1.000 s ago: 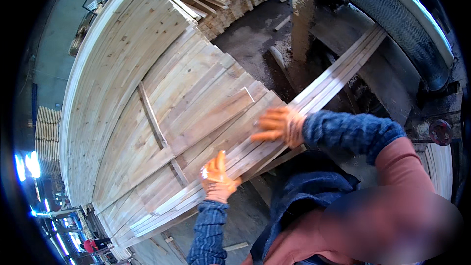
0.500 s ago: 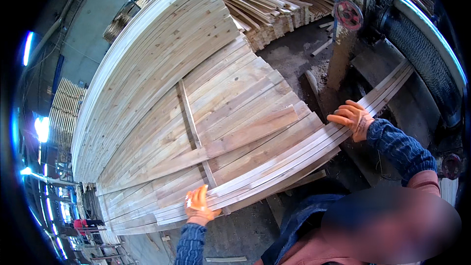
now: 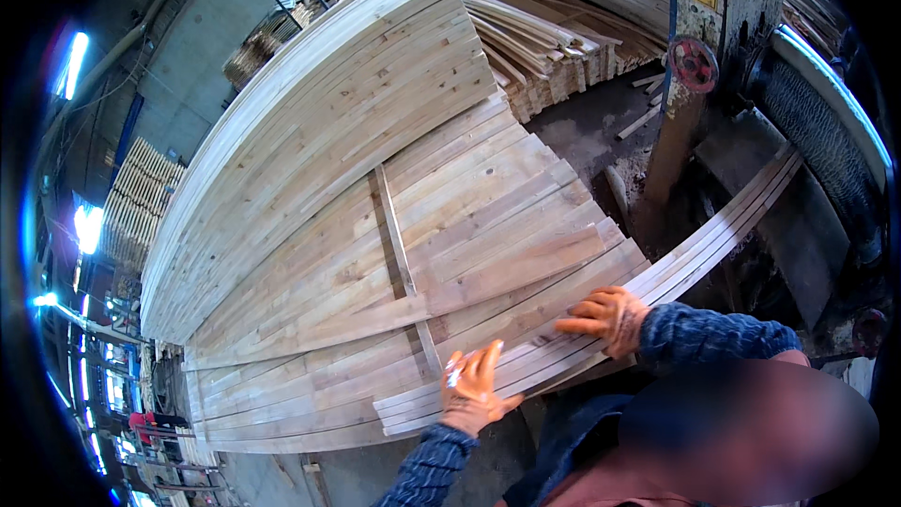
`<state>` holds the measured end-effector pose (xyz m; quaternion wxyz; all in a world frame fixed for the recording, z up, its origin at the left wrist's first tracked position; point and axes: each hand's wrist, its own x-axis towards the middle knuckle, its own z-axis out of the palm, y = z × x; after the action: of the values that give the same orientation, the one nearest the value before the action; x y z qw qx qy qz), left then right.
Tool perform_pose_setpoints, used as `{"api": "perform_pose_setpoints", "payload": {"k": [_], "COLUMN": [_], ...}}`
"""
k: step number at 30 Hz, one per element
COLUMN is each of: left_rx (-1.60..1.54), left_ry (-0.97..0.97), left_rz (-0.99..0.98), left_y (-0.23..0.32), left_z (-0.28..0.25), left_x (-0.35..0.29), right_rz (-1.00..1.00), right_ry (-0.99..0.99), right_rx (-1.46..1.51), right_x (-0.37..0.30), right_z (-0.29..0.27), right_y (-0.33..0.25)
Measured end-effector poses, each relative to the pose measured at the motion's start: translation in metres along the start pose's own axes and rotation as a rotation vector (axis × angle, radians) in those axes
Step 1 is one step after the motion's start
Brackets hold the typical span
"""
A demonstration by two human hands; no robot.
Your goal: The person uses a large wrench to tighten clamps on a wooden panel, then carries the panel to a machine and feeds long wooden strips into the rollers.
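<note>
Stacked boards rise beyond an orange-gloved left hand and right hand, spread open atop wooden strips best kept flush with even pressure.

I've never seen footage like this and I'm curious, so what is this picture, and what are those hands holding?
It's the view from a fisheye camera worn on a person's head, looking down, so straight edges bend. The orange-gloved left hand and right hand are the wearer's own. Both touch some narrow wooden strips; how firmly they grip, I can't tell. The far ends reach toward a dark, ridged roller. Beyond the hands lie wide boards, a thin stick across them, and a taller stack behind.
</note>
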<state>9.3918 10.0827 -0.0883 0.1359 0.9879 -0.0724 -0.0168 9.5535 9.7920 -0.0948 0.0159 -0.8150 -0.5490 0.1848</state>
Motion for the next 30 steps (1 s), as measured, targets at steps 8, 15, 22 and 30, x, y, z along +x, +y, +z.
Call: {"api": "perform_pose_setpoints", "payload": {"k": [8,15,22,30], "left_rx": [0.063,0.0,-0.054,-0.227], "left_ry": [-0.028,-0.071,0.055,0.026], "left_rz": [-0.134,-0.143,-0.096,-0.2], "left_y": [-0.009,0.1,0.183,0.226], "left_z": [0.012,0.031,0.065,0.073], "left_x": [-0.005,0.059,0.082,0.079], "right_rz": [0.173,-0.155,-0.27,-0.19], "right_ry": [0.148,0.187,0.214,0.08], "right_rx": [-0.059,-0.034,0.103,0.08], "right_x": [-0.061,-0.037,-0.078,-0.171], "right_z": [0.013,0.022,0.03,0.031], "right_y": [0.07,0.043,0.07,0.158]}}
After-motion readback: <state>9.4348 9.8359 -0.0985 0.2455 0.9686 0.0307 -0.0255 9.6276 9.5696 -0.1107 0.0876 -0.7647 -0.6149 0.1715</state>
